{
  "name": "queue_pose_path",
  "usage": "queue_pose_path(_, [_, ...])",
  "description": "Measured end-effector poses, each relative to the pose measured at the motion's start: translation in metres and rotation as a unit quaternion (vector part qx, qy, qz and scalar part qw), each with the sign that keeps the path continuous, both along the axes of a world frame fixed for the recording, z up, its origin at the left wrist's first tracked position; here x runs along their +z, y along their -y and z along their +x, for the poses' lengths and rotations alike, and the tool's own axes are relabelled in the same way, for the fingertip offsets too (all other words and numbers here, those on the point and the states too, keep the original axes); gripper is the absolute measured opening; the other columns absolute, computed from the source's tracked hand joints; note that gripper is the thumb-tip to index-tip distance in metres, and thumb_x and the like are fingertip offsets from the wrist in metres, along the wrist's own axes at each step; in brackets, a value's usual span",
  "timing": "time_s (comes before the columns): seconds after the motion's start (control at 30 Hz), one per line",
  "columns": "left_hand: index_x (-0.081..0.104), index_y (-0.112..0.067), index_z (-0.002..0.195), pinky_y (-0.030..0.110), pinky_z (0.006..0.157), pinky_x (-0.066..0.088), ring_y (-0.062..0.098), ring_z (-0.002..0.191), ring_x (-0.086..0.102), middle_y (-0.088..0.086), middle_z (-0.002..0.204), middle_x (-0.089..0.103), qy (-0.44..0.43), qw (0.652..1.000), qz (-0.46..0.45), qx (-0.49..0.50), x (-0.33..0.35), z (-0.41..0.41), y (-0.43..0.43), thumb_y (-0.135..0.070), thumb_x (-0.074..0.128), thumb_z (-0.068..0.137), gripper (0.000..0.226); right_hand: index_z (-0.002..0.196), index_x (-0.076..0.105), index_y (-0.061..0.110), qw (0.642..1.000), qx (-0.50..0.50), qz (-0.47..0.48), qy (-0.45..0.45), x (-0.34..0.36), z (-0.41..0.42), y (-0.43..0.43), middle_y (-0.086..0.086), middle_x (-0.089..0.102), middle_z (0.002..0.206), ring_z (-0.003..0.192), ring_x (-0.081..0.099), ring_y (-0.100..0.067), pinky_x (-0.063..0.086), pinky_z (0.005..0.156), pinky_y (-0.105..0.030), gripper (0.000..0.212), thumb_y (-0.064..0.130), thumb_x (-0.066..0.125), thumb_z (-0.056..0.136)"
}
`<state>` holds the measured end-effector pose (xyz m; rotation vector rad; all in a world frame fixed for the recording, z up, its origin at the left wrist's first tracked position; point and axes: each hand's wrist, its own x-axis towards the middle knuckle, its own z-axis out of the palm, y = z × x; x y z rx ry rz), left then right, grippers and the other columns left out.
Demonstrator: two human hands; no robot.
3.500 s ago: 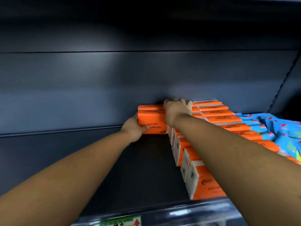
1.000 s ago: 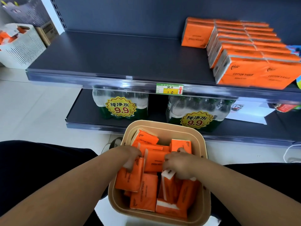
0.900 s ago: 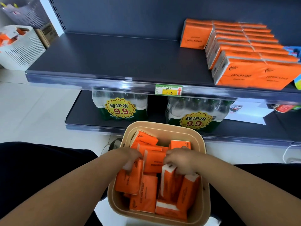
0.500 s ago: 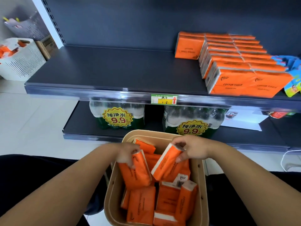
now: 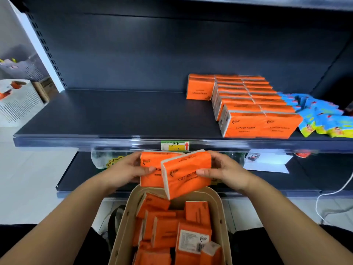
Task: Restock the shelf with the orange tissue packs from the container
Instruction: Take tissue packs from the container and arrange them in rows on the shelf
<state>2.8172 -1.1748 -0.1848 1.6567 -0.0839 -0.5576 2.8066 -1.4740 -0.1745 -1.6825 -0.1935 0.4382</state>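
The fingers (image 5: 148, 170) of the left hand (image 5: 124, 173) curl round the left tissue pack (image 5: 152, 159), with the thumb lying across its orange front. The right hand (image 5: 227, 172) grips the right tissue pack (image 5: 183, 180) the same way, thumb on the front and the other fingers behind. Both packs are in the air, just above the far end of the tan container (image 5: 123, 219) and just below the front edge of the shelf (image 5: 114, 115). The right tissue pack is tilted and overlaps the near corner of the left one, so the 2 touch.

The container sits between the person's knees and holds a jumble of loose orange packs (image 5: 162, 226), some flat and some on edge.

On the dark shelf, 2 rows of stocked orange packs (image 5: 254, 104) stand on edge at the right, running from back to front. A single orange pack (image 5: 200, 88) stands against their back left corner with its print upside down. Blue packets (image 5: 322, 117) lie just to the right of the rows. A green and yellow price tag (image 5: 175, 145) is fixed to the shelf's front rail, directly above the held packs. A white slotted basket (image 5: 17, 100) stands at the far left.
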Motion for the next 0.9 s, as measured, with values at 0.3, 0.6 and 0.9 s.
queue_pose_path(0.3, [0.056, -0.021, 0.127, 0.038, 0.084, 0.053, 0.021, 0.106, 0.068, 0.002, 0.117, 0.071, 0.047, 0.996, -0.063, 0.044, 0.021, 0.010, 0.028, -0.038, 0.071, 0.083, 0.050, 0.119, 0.063, 0.022, 0.989, -0.121, 0.084, 0.020, -0.003, 0.000, -0.019, 0.000, 0.071, 0.115, 0.109, 0.066, -0.018, 0.054, 0.092, -0.038, 0.050, 0.032, 0.078, 0.072])
queue_pose_path(0.6, [0.052, -0.010, 0.128, 0.022, 0.069, 0.057, 0.017, 0.096, 0.067, 0.011, 0.118, 0.066, 0.108, 0.990, -0.035, 0.080, 0.066, 0.061, 0.062, -0.006, 0.046, 0.099, 0.030, 0.107, 0.064, 0.024, 0.978, -0.166, 0.065, 0.104, 0.032, 0.034, -0.014, 0.004, 0.072, 0.107, 0.104, 0.066, -0.012, 0.054, 0.088, -0.030, 0.037, 0.032, 0.075, 0.072])
queue_pose_path(0.9, [0.061, -0.022, 0.120, 0.040, 0.088, 0.050, 0.023, 0.104, 0.065, 0.003, 0.111, 0.070, 0.119, 0.984, -0.107, 0.074, 0.103, 0.133, 0.074, -0.026, 0.047, 0.093, 0.030, 0.111, 0.050, 0.019, 0.957, -0.200, -0.038, 0.206, 0.078, 0.123, -0.013, -0.003, 0.066, 0.116, 0.108, 0.063, -0.018, 0.048, 0.101, -0.044, 0.028, 0.023, 0.068, 0.090])
